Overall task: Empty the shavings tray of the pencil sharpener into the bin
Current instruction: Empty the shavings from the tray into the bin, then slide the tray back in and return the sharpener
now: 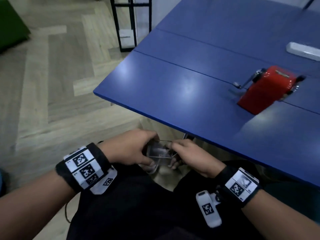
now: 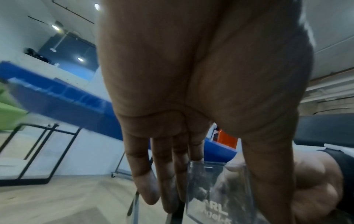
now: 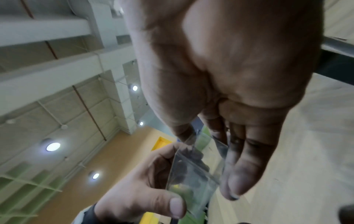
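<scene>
A clear plastic shavings tray (image 1: 158,152) with dark shavings inside hangs above my lap, just below the blue table's near edge. My left hand (image 1: 147,150) grips its left side, thumb under and fingers over. My right hand (image 1: 174,155) pinches its right end. The left wrist view shows the tray (image 2: 206,189) between thumb and fingers; printed letters show on its wall. In the right wrist view the tray (image 3: 191,178) sits between both hands. The red crank pencil sharpener (image 1: 265,89) stands on the table to the right. No bin is in view.
The blue table (image 1: 181,70) fills the upper right, its corner pointing left. A white flat object (image 1: 303,51) lies near its far right edge. A black metal frame (image 1: 128,23) stands on the wooden floor (image 1: 52,75) beyond the table. A green block (image 1: 10,23) sits far left.
</scene>
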Action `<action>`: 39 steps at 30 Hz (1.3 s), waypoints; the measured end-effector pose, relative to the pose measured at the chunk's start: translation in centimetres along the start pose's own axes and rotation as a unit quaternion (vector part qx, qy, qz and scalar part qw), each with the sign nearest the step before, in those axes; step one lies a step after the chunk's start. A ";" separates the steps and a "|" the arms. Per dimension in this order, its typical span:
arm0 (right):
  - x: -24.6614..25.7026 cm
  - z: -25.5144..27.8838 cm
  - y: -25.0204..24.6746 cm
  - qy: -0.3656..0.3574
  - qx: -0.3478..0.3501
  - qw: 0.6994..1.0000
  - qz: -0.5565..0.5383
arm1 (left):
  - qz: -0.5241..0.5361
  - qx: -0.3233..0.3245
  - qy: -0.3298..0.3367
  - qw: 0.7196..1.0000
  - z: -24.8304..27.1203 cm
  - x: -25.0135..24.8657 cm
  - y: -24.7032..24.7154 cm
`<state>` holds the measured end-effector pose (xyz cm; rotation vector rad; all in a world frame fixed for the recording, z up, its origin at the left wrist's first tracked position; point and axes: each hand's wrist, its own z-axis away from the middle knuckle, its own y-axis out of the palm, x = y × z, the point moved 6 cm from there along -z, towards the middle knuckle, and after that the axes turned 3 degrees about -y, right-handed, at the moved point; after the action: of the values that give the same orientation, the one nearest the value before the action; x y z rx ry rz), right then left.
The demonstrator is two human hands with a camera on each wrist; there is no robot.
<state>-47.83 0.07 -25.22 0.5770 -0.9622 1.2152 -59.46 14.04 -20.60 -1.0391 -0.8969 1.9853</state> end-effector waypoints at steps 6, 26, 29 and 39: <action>3.9 8.6 -3.9 -0.086 -0.006 0.993 0.080 | -0.019 -0.021 0.050 0.998 3.3 -7.2 -4.3; 4.2 21.6 -17.7 -0.161 -0.253 0.927 0.227 | -0.122 -0.084 0.213 0.966 -2.5 -24.0 -14.2; 3.6 22.2 -20.5 -0.129 -0.296 0.920 0.223 | -0.133 -0.124 0.217 0.959 -6.8 -26.0 -16.9; 2.5 23.1 -24.9 -0.068 -0.389 0.885 0.247 | -0.251 -0.071 0.187 0.947 -18.6 -30.2 -16.2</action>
<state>-31.01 -24.44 -8.63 -0.2509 -1.6639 1.0986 -26.26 1.83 -4.16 -1.0877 -0.9822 1.2671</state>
